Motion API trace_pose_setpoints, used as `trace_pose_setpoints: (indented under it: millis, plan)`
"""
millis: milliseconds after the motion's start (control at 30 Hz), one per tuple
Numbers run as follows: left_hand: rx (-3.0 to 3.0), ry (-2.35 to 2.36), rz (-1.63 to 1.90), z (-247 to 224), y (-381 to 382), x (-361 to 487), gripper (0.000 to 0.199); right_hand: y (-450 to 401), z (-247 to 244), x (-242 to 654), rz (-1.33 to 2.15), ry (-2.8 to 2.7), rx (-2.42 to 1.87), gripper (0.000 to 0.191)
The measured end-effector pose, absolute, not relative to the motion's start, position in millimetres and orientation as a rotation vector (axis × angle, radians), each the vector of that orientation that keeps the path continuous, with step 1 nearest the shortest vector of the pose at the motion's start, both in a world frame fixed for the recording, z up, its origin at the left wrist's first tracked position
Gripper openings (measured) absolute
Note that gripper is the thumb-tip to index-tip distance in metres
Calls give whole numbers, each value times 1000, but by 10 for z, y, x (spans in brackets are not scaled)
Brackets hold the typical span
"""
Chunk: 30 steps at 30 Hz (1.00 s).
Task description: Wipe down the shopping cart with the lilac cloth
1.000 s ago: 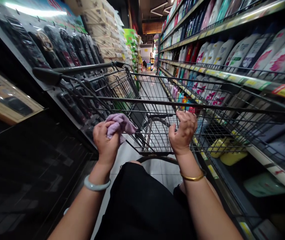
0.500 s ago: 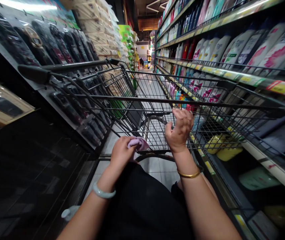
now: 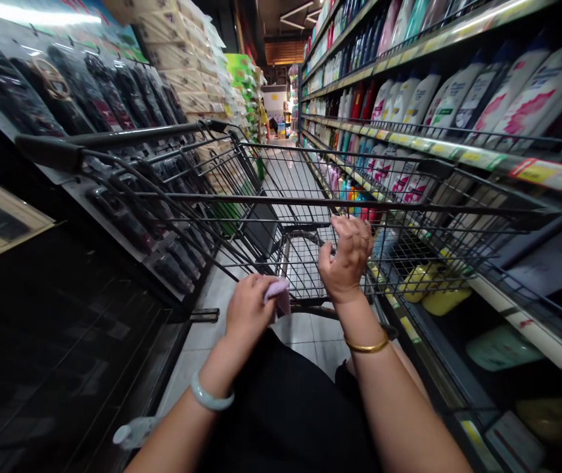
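1. Currently, a purple cloth (image 3: 277,289) is gripped by the curled left hand (image 3: 248,307) near the shopping cart (image 3: 263,233).
2. The right hand (image 3: 346,257) is held half-curled at the cart; its grasp cannot be determined.

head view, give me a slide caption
Left hand holding a cloth, right hand at a cart, beside shelved bottles.

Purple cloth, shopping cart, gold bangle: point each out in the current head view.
Purple cloth (image 3: 277,289): head view, on its bunched upper part.
Shopping cart (image 3: 281,202): head view, on the near rim bar.
Gold bangle (image 3: 369,347): head view, on its front band.
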<state>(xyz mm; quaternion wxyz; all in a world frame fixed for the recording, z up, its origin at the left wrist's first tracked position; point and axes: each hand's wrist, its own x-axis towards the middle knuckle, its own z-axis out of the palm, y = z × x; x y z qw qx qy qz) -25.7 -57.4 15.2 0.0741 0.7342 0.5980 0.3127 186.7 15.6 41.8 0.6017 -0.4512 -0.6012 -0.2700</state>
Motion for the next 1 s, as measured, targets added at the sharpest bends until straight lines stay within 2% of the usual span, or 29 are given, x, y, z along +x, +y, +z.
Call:
trace_pose_setpoints:
  millis: [67, 133, 300, 433, 533, 667, 733, 800, 900, 1000]
  plan:
    - [2211, 1723, 721, 57, -596, -128, 35, 151, 419, 1859, -598, -1391, -1045, 47]
    - [2210, 1676, 651, 7, -614, -13, 35, 145, 421, 1854, -561, -1398, -1064, 47]
    - [2263, 1758, 1288, 280, -599, 9, 43, 149, 428, 1867, -531, -1418, -1076, 49]
    - [2190, 1749, 1379, 466, -480, -90, 33, 78, 416, 1834, -517, -1383, -1047, 48]
    - [1900, 1704, 1494, 436, -427, -83, 22, -91, 361, 1660, -529, -1421, -913, 46]
    - [1299, 1246, 1570, 472, -510, -21, 52, -315, 205, 1259, -342, -1792, -663, 59]
    - [1100, 993, 1486, 565, -578, -27, 70, -351, 121, 1101, -264, -1829, -698, 69]
    - [1067, 936, 1438, 665, -628, -83, 81, -334, 62, 1030, -238, -1814, -769, 69]
    - [1328, 1152, 1390, 779, -672, -241, 72, -262, 31, 1055, -299, -1785, -798, 50]
    - [1826, 1583, 1407, 935, -729, -422, 49, -215, 9, 1104, -454, -1755, -780, 40]
